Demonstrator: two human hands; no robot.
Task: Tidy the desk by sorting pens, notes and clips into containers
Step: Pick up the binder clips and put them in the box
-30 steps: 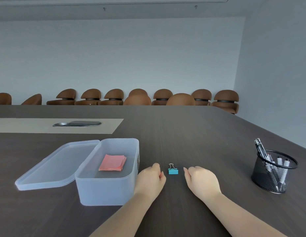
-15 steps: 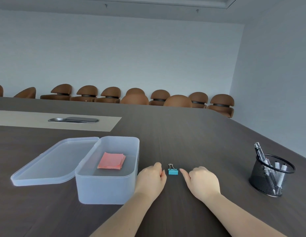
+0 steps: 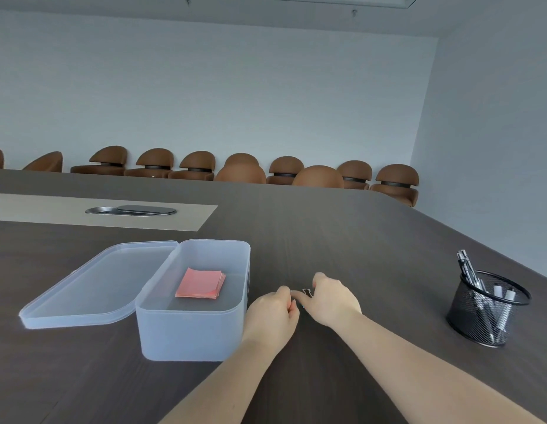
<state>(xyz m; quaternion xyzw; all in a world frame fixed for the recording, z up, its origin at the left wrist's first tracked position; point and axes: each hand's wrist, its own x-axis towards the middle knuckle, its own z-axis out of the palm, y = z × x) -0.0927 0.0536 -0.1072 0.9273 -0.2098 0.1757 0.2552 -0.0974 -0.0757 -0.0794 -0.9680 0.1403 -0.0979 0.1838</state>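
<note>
1. A long dark wood-grain surface (image 3: 342,240) is seen in a meeting room, with a row of brown chairs (image 3: 241,171) ranged along the pale far wall.
2. The right hand (image 3: 333,298) is laid low over the binder clip (image 3: 306,292); only the clip's wire handles and a sliver of blue are shown past the fingers. The fingers are curled around it, but whether it is already pinched cannot be told.
3. The left hand (image 3: 273,312) is held loosely curled on the surface just beside the right, with nothing seen in it; it is judged to be kept there to steady or receive the clip.
4. Just left of that hand, a translucent plastic box (image 3: 192,332) is stood open, and a stack of pink notes (image 3: 201,284) is lain inside on its floor. Its lid (image 3: 91,289) is laid flat against its left side, presumably so the opening is left free for dropping things in.
5. Well apart to the right, pens (image 3: 467,270) are stood upright in a black mesh cup (image 3: 483,319).
6. With notes and pens already contained, the clip is judged to be the last loose item, and the box its likely place.
</note>
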